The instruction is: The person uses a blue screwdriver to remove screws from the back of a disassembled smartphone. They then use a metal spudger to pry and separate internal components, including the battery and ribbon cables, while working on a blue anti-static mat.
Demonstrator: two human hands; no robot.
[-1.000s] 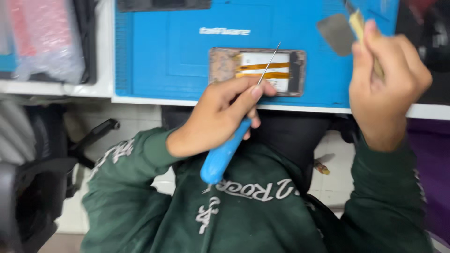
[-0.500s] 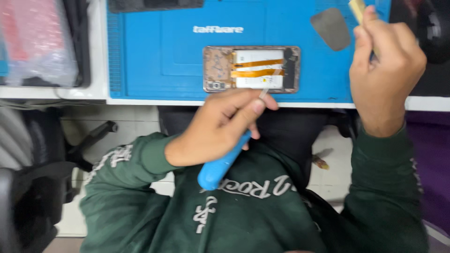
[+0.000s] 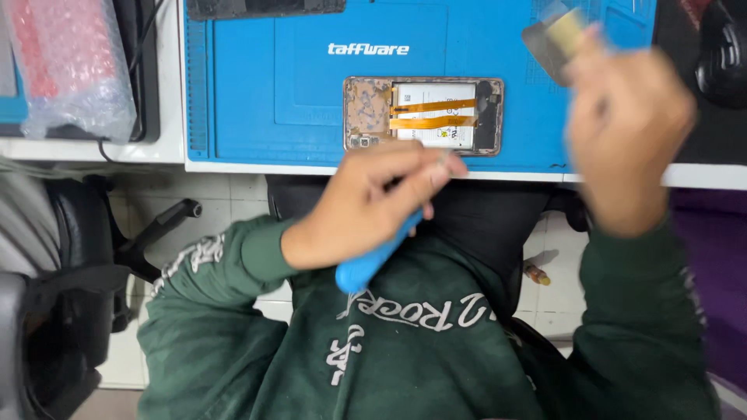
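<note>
The opened phone (image 3: 424, 115) lies flat on the blue mat (image 3: 257, 93); just below it my left hand (image 3: 373, 206) pinches the blue-handled tool (image 3: 373, 260), which I'd best bring in low and gently near those orange ribbons. Up right of the phone, my right hand (image 3: 626, 128), blurred, grips a yellowish pick (image 3: 566, 33). Since a second ago the tool's tip has pulled back off the phone.

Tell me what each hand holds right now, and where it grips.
Left hand grips a blue-handled tool near the handle's upper end. Right hand, blurred, pinches a small yellowish piece by its lower end.
</note>
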